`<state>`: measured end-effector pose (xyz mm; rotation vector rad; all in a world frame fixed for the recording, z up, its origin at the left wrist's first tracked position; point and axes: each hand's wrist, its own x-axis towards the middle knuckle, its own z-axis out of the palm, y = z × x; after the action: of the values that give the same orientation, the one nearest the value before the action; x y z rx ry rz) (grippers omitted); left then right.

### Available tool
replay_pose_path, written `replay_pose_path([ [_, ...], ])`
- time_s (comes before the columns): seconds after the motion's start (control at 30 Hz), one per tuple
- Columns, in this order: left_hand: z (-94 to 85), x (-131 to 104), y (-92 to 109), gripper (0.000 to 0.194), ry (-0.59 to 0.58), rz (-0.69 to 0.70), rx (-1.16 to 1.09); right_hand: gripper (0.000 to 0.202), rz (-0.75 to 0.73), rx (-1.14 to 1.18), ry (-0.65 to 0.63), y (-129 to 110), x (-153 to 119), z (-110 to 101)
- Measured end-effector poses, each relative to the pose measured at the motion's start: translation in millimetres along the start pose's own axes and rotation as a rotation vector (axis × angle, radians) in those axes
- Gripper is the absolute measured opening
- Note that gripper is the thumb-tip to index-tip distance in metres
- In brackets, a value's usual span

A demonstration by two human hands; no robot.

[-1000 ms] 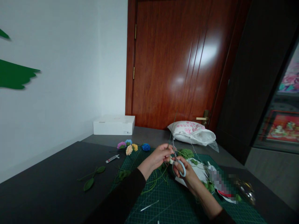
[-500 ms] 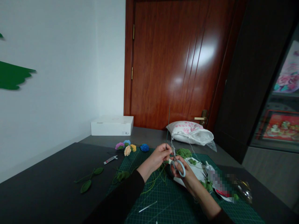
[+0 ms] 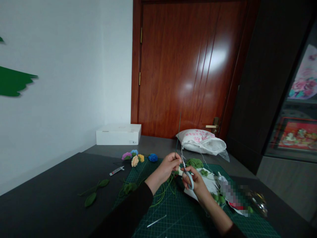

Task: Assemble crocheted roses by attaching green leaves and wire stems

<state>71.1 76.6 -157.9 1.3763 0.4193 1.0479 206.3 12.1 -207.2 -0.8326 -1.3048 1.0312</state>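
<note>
— Holding what above the green cutting mat (image 3: pixel 178 215)?

— Pinching a thin dark stem (image 3: pixel 178 132) with the left hand (image 3: pixel 170 163), fingers pressing together on it, and keeping it nearly upright over the far part of the mat. Gripping the scissors (image 3: pixel 191 181) with the right hand (image 3: pixel 192 178), fingers curling around the pale handles.

— Pointing the blades where?

— Aiming them up and away, right beside the left fingertips, over the far part of the mat. Not being able to tell whether the blades are touching the stem.

— Seeing what on the mat?

— Finding green yarn (image 3: pixel 195 163) lying near its far edge, a white sheet (image 3: pixel 209 180) lying on its right part with green pieces, and a slim silver tool (image 3: pixel 156 221) lying on its near part.

— And around it?

— Noticing a blue flower (image 3: pixel 153 157) resting at its far left corner, with a peach flower (image 3: pixel 135 161) and a purple flower (image 3: pixel 126 156) lying just left of there. Spotting a small tube (image 3: pixel 117 171) and a leafy sprig (image 3: pixel 90 199) lying left of the mat, a white box (image 3: pixel 119 134) standing beyond it to the left, and a white bag (image 3: pixel 199 140) slumping beyond its far edge.
</note>
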Motion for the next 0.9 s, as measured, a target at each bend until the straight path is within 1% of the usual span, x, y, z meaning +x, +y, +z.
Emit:
replay_pose_path([
  [0.27, 2.0, -2.0, 0.5, 0.022, -0.001, -0.023, 0.019, 0.047, -0.003, -0.017, 0.008, 0.1, -0.2, -1.3],
  [0.43, 4.0, -2.7, 1.0, 0.014, -0.001, -0.032, 0.033, 0.048, -0.008, -0.023, 0.024, 2.4, 1.3, -1.6],
  [0.57, 4.0, -2.6, -0.4, 0.011, 0.003, -0.038, 0.045, 0.049, -0.005, -0.039, 0.027, 1.6, 1.0, -0.9],
  [0.77, 2.0, -2.4, -3.8, 0.014, 0.029, -0.047, 0.066, 0.050, -0.009, -0.085, 0.032, -1.8, 1.0, -0.3],
  [0.9, 1.4, -3.4, -7.5, 0.024, 0.032, -0.061, 0.076, 0.046, 0.001, -0.148, 0.040, -6.7, 2.2, -7.2],
])
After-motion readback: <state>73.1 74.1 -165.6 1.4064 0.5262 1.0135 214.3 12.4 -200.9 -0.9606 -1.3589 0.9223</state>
